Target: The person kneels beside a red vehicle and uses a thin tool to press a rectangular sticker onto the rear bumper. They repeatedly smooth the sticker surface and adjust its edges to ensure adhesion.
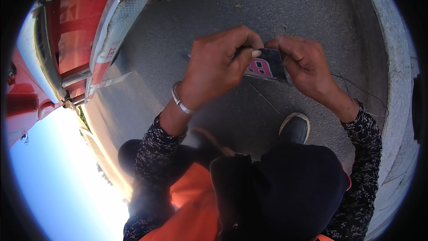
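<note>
My left hand [220, 63], with a metal bracelet at the wrist, pinches the upper edge of a thin dark sheet [276, 60] between thumb and finger. The sheet bears pink and white printing and is partly hidden behind this hand. At the sheet's right corner is my right hand [306, 67], its curled fingers closed on the edge; the fingertips are partly hidden. A thin wire or cord [364, 92] trails from near my right hand past the wrist. Below the sheet, a thin straight strand [264, 98] shows against the asphalt.
A red and silver vehicle body [80, 30] with reflective strips [113, 40] stands at the upper left. A pale stone curb [398, 73] runs down the right side. My dark shoe [296, 129] rests on the asphalt [214, 10].
</note>
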The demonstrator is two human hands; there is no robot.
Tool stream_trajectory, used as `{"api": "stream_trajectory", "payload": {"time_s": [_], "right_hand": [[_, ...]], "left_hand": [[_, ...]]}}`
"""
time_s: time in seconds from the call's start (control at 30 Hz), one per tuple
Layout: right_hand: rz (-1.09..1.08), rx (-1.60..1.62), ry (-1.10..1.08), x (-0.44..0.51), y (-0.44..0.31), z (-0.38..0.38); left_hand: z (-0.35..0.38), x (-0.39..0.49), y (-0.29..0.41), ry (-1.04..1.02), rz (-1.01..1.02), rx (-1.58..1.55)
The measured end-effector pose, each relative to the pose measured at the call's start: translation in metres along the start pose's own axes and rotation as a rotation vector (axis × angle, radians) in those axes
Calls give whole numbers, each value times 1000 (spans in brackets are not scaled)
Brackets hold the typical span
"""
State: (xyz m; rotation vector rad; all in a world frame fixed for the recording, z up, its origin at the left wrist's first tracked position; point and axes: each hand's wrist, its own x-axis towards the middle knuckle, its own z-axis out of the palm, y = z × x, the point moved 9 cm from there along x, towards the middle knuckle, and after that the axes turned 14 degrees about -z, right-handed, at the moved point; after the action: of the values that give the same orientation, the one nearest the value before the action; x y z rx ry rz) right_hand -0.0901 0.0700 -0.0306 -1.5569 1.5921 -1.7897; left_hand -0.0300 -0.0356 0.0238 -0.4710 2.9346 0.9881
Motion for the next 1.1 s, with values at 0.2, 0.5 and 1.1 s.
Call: {"api": "stream_trajectory", "payload": {"time_s": [0.2,0.5,1.1], "right_hand": [[-8,24,30,-1,1,1],[50,52,9,-3,10,3],[75,218,-36,3,31,-15]], "left_hand": [[1,1,0,10,-1,11],[2,4,-1,9,2,21],[-4,17,-12,-144,-32,-104]]}}
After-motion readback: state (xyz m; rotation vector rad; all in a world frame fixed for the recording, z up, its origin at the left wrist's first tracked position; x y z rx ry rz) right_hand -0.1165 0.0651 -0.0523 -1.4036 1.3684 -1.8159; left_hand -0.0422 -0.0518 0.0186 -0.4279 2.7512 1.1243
